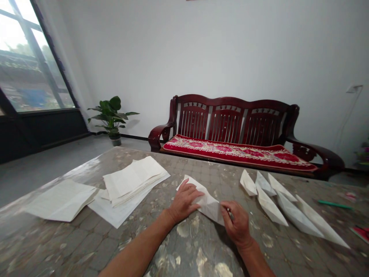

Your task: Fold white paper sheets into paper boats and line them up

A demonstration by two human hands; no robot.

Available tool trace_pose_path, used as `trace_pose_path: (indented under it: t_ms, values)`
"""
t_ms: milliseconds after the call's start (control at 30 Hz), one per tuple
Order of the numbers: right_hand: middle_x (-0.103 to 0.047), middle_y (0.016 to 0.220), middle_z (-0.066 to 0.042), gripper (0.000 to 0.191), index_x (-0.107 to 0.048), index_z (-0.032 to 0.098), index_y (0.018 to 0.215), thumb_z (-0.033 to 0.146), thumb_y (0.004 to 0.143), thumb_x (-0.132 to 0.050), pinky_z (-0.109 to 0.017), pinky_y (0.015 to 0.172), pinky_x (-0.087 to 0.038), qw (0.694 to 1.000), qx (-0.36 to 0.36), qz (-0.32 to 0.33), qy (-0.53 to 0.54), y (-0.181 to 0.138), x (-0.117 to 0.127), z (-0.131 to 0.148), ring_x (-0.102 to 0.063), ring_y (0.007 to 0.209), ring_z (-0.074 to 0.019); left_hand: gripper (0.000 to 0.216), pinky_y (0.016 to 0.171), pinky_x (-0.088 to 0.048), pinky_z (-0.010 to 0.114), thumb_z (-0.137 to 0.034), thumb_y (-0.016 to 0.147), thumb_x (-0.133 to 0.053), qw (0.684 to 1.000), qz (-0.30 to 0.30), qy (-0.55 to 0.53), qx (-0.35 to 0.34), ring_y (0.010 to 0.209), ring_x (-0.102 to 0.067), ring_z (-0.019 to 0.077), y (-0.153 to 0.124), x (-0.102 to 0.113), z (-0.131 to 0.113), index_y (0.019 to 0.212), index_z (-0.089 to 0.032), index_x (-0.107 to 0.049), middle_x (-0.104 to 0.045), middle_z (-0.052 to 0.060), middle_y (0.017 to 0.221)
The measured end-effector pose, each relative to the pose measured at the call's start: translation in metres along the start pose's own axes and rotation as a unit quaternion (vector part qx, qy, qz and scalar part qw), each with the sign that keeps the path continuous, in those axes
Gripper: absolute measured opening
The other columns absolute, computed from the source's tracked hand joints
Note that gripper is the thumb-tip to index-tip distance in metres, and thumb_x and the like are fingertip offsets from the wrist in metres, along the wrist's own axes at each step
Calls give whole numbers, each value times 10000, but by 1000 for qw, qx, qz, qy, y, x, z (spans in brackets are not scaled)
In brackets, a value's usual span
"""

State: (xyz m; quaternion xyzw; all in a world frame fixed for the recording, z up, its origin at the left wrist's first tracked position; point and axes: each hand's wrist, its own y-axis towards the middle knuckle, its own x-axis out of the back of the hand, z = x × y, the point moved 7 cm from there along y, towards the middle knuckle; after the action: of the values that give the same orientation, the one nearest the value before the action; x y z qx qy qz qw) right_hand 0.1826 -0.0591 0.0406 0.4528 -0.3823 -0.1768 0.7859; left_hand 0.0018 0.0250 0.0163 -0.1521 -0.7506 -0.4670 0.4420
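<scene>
A white sheet of folded paper (pixel 211 204) lies on the patterned table in front of me, with creases across it. My left hand (pixel 186 200) rests on its left part, fingers spread and lying over the paper. At the paper's right end, my right hand (pixel 235 221) pinches the edge between thumb and curled fingers. Several finished-looking paper boats (pixel 271 206) stand in two rows to the right of my right hand. Left of my left hand is a stack of white paper sheets (pixel 134 177), and further left lies another pile of paper (pixel 62 200).
A green pen-like stick (pixel 334 204) lies at the table's right, near a red object (pixel 361 232) at the edge of view. Beyond the table (pixel 184 246) stands a dark red wooden bench (pixel 227 123) with a patterned red cover. A potted plant (pixel 113 115) is at the back left.
</scene>
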Motion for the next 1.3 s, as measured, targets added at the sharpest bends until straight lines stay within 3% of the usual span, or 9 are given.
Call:
trace_pose_path:
  t_ms: [200,267,400,500,600,667,933,1133,1300]
  values:
    - [-710,777,-29,160,-641,223,955,140,910,-512,-276,667,-488,996,60,55,42,6,-7,29,-648,686,-145,793,1190,-194,546,-684,832,-563,999,-13,15,-41,1410,-313,340,3,9,-13,1455,-209,-438,-449,158,1481]
    - [-705,763,-24,171,-639,224,956,132,909,-504,-277,651,-479,993,76,70,54,7,-9,37,-642,672,-145,625,1192,-173,568,-582,889,-550,998,2,13,-61,1445,-256,343,4,8,-16,1408,-239,-495,-429,124,1513]
    - [-704,745,-22,159,-663,227,965,167,904,-528,-281,642,-485,989,74,97,87,5,-12,38,-640,659,-152,237,1159,-314,483,-241,918,-491,999,-5,-24,-44,1342,-438,255,0,9,-5,1024,-245,-704,-672,60,1234]
    - [-731,819,-59,203,-684,226,992,286,934,-499,-315,717,-533,994,-57,39,87,2,-2,-1,-681,757,-187,261,1052,-450,419,-142,890,-451,997,-17,-73,-33,1198,-565,217,-6,11,6,882,-228,-698,-733,64,1027]
    - [-732,855,-86,343,-663,177,1072,390,952,-423,-313,702,-547,957,-274,-84,52,-16,16,-65,-681,760,-196,269,1002,-495,415,-125,902,-423,990,-31,-136,-34,1161,-600,209,-12,13,10,896,-211,-678,-736,80,1004]
    - [-728,970,-109,393,-639,155,1162,380,915,-434,-350,765,-554,941,-328,-76,25,-25,17,-92,-677,851,-217,268,983,-510,412,-124,918,-407,982,-44,-183,-22,1163,-611,204,-14,12,11,905,-200,-663,-734,91,1010]
    - [-596,1343,-65,577,-617,258,1305,112,784,-416,-448,1119,-376,971,-126,202,-36,-24,-26,-78,-484,1296,-215,108,954,-539,419,-219,906,-513,942,-7,-324,87,1153,-644,239,-18,-9,26,930,-199,-617,-720,103,1104]
    - [-568,1396,-100,449,-619,261,1319,291,895,-474,-511,1096,-387,964,-80,254,-25,-23,-27,-69,-461,1329,-276,111,950,-535,385,-264,869,-602,926,30,-355,124,1090,-673,226,-20,-7,30,961,-202,-609,-721,98,1111]
    - [-647,1300,-89,365,-690,294,1219,327,920,-482,-519,1058,-423,963,-62,262,0,-24,-27,-67,-509,1284,-272,175,1070,-444,401,-258,900,-557,956,88,-263,91,1171,-628,219,-23,-7,32,1023,-219,-675,-725,71,1156]
